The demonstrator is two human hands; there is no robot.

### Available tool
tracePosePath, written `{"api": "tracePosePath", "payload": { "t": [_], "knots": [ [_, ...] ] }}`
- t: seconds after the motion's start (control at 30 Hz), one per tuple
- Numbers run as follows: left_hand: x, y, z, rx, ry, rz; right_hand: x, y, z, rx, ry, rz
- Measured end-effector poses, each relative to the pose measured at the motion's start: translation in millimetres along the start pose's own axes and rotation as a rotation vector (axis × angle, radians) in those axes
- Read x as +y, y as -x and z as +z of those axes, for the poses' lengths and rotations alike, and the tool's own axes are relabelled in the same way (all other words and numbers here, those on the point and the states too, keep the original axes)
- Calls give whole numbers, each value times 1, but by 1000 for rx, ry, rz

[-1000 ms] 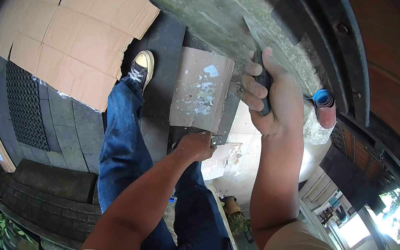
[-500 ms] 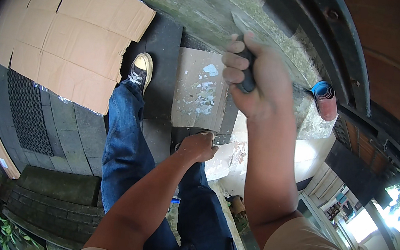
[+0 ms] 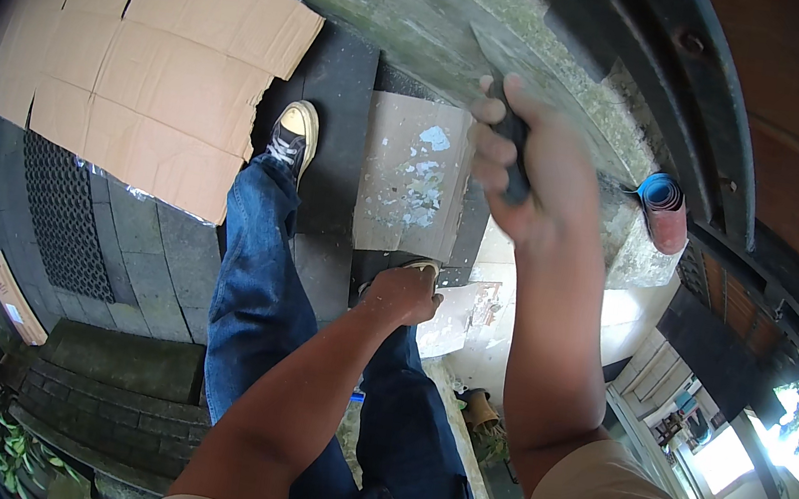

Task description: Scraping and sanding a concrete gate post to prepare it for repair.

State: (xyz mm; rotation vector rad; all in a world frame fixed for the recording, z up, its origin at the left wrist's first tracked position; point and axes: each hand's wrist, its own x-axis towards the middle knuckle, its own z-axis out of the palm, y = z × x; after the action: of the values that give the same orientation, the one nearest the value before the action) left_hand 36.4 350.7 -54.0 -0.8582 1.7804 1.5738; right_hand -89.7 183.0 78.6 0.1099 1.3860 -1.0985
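Note:
My right hand (image 3: 555, 179) is raised against the mossy grey wall (image 3: 390, 11), its fingers wrapped round the dark handle (image 3: 512, 143) of a scraper. The scraper's thin grey blade (image 3: 485, 47) points up and left at the wall surface; motion blurs both hand and tool. Lower down, my left hand (image 3: 401, 293) is closed in a fist over my right leg, beside the toe of my shoe. Whatever it may hold is hidden. Beyond it lies a small cardboard sheet (image 3: 399, 174), speckled with pale blue and white flakes.
A large flattened cardboard (image 3: 176, 69) covers the dark floor tiles at left, near my left shoe (image 3: 296, 130). At right, a red-and-blue roll (image 3: 665, 214) sits on the ledge under a dark metal frame (image 3: 713, 89). A potted plant (image 3: 479, 411) stands right of my leg.
The whole view has shifted slightly, with most things appearing a little further right. My right hand still grips the scraper at the wall; my left hand stays closed over my leg.

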Motion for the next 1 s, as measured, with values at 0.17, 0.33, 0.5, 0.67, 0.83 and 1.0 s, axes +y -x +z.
{"api": "tracePosePath", "payload": {
  "t": [0.17, 0.33, 0.5, 0.67, 0.83, 1.0],
  "knots": [
    [2, -7, 0, -30, -27, -3, 38, -68, -40, 105, 57, 48],
    [-5, -5, -1, 47, 105, -72, 68, -34, -85, 136, 270, -60],
    [-12, -5, 3, 106, 120, -108, 58, -8, -113, 265, 286, -54],
    [-10, -7, 16, 46, 117, -44, 69, -105, -159, 523, 1595, -555],
    [-9, -6, 13, 5, 117, -46, 75, -150, -157, 596, 1371, -85],
    [-14, -3, 19, 62, 178, -34, 61, -63, -147, 403, 472, 18]
  ]
}}
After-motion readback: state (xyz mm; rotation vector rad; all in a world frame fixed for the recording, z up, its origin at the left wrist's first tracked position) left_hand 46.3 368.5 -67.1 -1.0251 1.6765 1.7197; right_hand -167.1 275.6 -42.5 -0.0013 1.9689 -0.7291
